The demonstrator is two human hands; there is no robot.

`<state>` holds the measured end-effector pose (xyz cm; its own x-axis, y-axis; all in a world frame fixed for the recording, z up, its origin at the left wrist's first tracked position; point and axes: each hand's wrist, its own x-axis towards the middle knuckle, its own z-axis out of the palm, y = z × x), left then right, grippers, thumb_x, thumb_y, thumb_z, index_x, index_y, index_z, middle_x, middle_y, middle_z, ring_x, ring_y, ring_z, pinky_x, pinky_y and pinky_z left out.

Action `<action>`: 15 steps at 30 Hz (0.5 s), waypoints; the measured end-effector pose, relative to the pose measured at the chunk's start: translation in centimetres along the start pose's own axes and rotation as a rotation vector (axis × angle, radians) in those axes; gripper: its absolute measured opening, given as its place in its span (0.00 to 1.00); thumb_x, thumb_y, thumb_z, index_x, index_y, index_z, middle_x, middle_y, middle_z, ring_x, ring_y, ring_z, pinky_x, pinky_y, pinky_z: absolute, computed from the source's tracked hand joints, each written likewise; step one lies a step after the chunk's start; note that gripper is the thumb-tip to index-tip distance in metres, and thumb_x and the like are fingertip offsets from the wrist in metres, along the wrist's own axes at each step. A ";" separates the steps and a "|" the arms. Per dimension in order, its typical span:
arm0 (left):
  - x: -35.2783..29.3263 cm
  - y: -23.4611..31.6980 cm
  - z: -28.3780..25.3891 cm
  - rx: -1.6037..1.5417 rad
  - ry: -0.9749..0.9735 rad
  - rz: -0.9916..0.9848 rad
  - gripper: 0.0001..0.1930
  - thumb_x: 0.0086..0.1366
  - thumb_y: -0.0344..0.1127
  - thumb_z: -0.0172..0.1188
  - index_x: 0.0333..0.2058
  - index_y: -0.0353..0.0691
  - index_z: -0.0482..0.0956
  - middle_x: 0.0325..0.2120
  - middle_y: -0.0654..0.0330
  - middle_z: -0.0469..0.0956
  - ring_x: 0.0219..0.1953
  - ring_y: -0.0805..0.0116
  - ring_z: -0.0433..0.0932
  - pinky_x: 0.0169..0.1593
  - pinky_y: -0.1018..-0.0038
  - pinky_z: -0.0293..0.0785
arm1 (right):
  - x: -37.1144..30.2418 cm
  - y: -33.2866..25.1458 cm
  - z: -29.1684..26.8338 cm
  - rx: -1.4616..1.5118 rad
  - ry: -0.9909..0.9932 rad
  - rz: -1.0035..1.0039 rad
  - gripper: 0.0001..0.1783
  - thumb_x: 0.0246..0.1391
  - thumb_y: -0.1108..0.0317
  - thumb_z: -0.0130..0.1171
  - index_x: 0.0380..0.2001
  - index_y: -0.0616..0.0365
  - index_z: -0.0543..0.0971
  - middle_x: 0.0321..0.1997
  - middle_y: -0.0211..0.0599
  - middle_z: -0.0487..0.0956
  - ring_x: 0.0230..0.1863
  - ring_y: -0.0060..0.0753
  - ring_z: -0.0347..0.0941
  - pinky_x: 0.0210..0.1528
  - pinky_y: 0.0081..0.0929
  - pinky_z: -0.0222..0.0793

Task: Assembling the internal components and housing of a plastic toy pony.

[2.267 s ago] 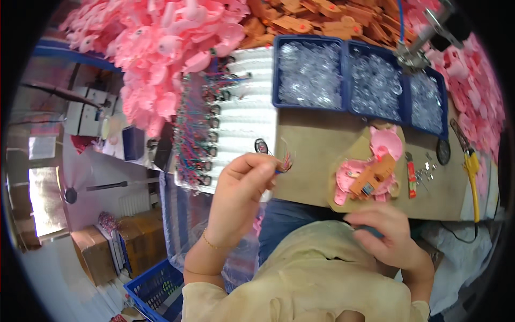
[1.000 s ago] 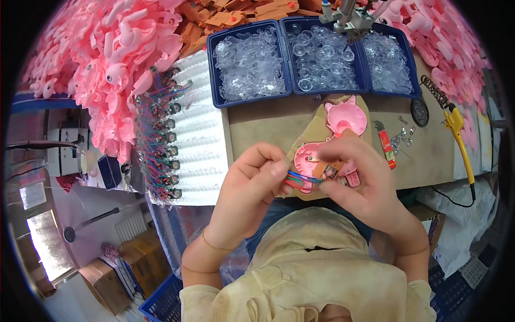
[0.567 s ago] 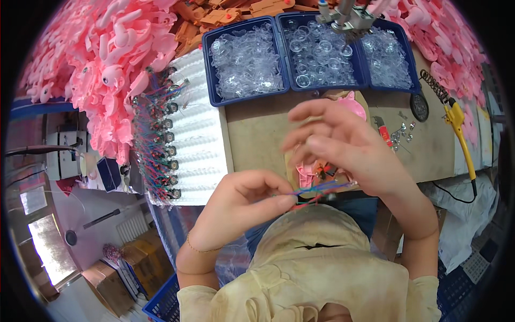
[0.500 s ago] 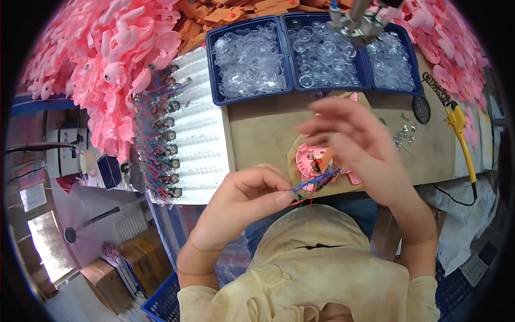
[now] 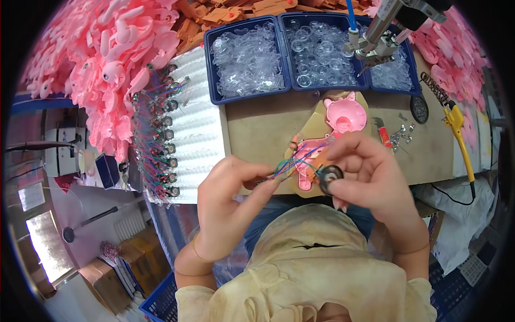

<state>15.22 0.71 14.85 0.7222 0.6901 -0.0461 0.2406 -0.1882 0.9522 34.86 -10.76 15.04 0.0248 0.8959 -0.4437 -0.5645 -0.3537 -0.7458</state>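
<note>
My left hand pinches a bundle of thin coloured wires between thumb and fingertips. At the other end of the bundle my right hand grips a small round black speaker by its rim. An orange plastic piece sits beside the speaker, partly behind the wires and fingers. Beneath both hands, a pink plastic toy shell lies hollow side up in a tan holder. Its round upper part shows, while wires and my right hand cover much of the lower part.
Blue bins of clear plastic parts stand at the back, under a metal tool head. Several wired speakers line a white ridged tray at left. A yellow-handled soldering iron hangs right, near small metal bits. Pink shells pile up left.
My right hand has come down from above the pink shell and now holds the speaker. My left hand has shifted slightly left with the wires. The metal tool head hangs lower and further right.
</note>
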 end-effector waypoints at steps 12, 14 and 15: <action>-0.5 -2.4 2.8 -0.975 -0.092 -0.331 0.17 0.54 0.29 0.64 0.38 0.40 0.65 0.27 0.67 0.71 0.30 0.80 0.71 0.35 0.84 0.68 | -2.4 0.7 -0.6 -0.505 0.398 -0.361 0.12 0.53 0.73 0.51 0.41 0.66 0.73 0.38 0.39 0.76 0.33 0.23 0.73 0.38 0.20 0.70; -0.5 -2.4 3.3 -0.868 -0.027 -0.323 0.20 0.52 0.34 0.67 0.39 0.40 0.65 0.26 0.67 0.71 0.28 0.79 0.70 0.32 0.84 0.66 | -1.8 1.4 -0.1 -0.228 0.168 -0.130 0.13 0.53 0.71 0.54 0.42 0.65 0.73 0.37 0.39 0.76 0.30 0.22 0.72 0.33 0.19 0.69; -0.6 -2.6 3.4 -0.874 -0.066 -0.257 0.17 0.55 0.29 0.62 0.42 0.37 0.67 0.30 0.65 0.72 0.33 0.79 0.71 0.38 0.82 0.68 | -1.3 1.7 0.4 -0.032 0.062 -0.056 0.13 0.53 0.71 0.55 0.42 0.66 0.73 0.37 0.39 0.76 0.30 0.22 0.72 0.32 0.20 0.70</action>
<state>16.38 -1.61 11.39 0.7567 0.5909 -0.2797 -0.1583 0.5807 0.7986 33.56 -12.45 14.59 0.1070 0.8964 -0.4301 -0.5339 -0.3132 -0.7854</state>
